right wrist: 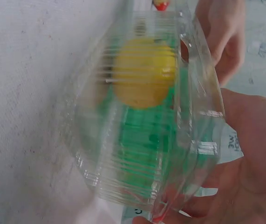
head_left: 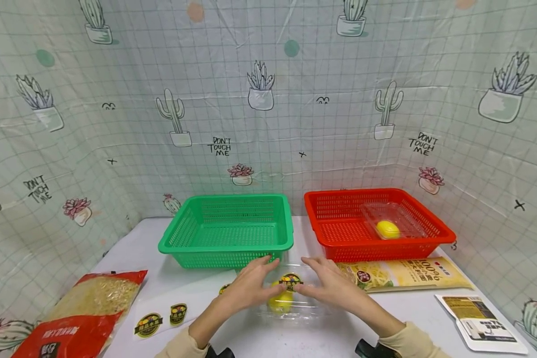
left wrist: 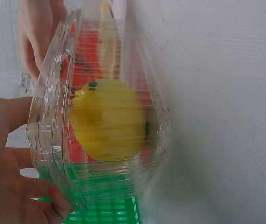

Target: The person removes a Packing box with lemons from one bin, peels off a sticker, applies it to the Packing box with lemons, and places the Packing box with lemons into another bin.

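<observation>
A clear plastic clamshell box [head_left: 302, 311] is between both hands at the front middle of the table. Inside it lies a yellow, lemon-like fruit [left wrist: 108, 120], and a black fruit sticker [head_left: 291, 281] is on its lid. The left hand [head_left: 250, 286] grips the box's left side, thumb on the lid and fingers at the far edge. From the other side the right hand [head_left: 330, 284] holds it the same way, its fingers [right wrist: 207, 203] bent at the rim. Whether the box's base touches the table cannot be told.
Behind stand a green basket [head_left: 225, 256] and a red basket [head_left: 311, 204] with another clear box [head_left: 409, 219] and yellow fruit [head_left: 388, 229]. Left lie a sticker sheet [head_left: 197, 293] and a red-edged food bag [head_left: 80, 313]. Right are a yellow noodle pack [head_left: 411, 274] and a white pouch [head_left: 481, 323].
</observation>
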The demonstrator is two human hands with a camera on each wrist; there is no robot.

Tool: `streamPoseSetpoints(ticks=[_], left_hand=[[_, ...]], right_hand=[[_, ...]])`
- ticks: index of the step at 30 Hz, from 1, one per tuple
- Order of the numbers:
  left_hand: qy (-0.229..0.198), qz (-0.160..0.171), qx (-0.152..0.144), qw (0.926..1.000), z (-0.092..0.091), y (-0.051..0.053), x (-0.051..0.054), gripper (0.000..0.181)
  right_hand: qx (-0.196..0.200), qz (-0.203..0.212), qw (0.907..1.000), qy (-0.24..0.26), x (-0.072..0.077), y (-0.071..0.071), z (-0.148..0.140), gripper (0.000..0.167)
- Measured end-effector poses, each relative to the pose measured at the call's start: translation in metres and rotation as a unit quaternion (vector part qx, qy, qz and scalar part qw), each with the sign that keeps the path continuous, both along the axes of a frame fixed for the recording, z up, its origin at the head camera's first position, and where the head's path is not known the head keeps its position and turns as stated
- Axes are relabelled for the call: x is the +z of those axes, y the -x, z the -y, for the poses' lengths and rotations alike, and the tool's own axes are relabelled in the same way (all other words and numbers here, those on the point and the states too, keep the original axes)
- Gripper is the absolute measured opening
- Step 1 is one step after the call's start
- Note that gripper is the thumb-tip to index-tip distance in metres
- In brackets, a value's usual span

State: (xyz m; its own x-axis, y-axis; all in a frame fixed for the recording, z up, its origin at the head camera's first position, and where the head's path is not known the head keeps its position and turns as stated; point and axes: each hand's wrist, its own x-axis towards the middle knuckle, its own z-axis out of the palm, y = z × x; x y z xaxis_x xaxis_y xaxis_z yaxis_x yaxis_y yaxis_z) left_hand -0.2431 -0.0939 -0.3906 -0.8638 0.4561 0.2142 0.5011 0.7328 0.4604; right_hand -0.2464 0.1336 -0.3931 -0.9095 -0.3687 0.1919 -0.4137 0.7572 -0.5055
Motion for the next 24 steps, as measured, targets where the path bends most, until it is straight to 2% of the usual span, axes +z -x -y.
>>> streamPoseSetpoints(ticks=[3,7,14,18,24], left_hand=[[0.011,-0.004,0.001,0.9999,-0.002,-0.001,0.0,0.069],[0.02,-0.008,0.001,0.9998,-0.004,-0.001,0.0,0.07],[-0.006,0.01,-0.017,0.9998,-0.002,0.005,0.003,0.063],[-0.01,0.022,-0.024,0.9994,0.0,0.01,0.002,0.062],[-0.022,0.027,-0.024,0.9991,0.0,0.016,0.0,0.057]], right_hand=[[0.005,-0.007,1.0,-0.005,-0.002,-0.001,0.004,0.082],[0.009,-0.012,0.9999,-0.001,-0.003,-0.001,0.004,0.082],[0.044,0.015,0.9982,0.037,-0.004,0.005,-0.005,0.07],[0.063,0.006,0.9972,0.04,-0.004,0.009,-0.01,0.062],[0.069,-0.003,0.9966,0.043,-0.005,0.014,-0.013,0.053]])
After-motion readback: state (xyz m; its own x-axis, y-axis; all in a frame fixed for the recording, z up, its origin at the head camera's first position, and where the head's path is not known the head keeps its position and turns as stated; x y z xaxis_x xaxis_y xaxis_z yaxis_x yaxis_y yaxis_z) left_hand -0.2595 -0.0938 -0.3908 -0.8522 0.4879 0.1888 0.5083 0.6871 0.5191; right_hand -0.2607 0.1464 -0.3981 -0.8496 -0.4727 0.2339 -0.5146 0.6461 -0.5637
